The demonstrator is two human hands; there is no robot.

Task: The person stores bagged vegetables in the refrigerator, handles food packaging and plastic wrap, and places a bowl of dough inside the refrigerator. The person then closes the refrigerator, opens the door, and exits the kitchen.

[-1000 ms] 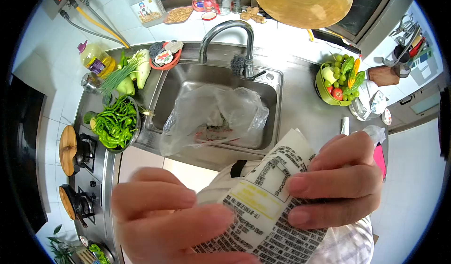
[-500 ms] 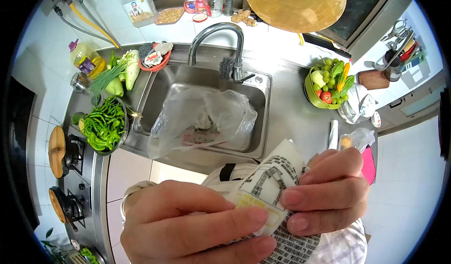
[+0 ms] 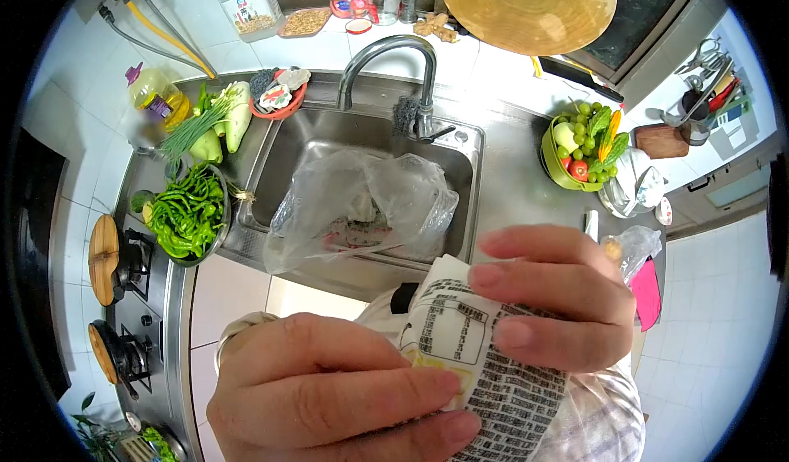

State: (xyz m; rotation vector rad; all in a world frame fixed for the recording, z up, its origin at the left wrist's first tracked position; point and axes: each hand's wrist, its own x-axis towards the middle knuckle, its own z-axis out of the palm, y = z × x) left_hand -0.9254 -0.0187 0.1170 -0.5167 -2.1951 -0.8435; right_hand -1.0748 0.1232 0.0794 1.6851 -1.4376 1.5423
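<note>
A white plastic packet (image 3: 514,392), covered in black print with a small table and yellow markings, is close to the camera at the bottom centre. My left hand (image 3: 329,380) grips its left side, with fingers lying across the front. On the upper right part of the packet, my right hand (image 3: 567,302) presses its bent fingers; the thumb is hidden behind. The packet's top end curves away from me, and its contents cannot be seen. Beyond it, a clear plastic bag (image 3: 362,203) lies crumpled in the steel sink (image 3: 320,129), partly over the front rim.
A chrome faucet (image 3: 386,43) arches over the sink. Left of it stand a bowl of green peppers (image 3: 189,215), pale gourds (image 3: 237,117) and an oil bottle (image 3: 156,100). On the right are a green fruit basket (image 3: 552,162) and a wooden block (image 3: 660,141). Lidded pans (image 3: 103,261) sit on the stove.
The packet has turned and flattened, showing more of its printed face. My right hand has shifted up and left along it, its fingers straighter. My left hand stays nearly in place.
</note>
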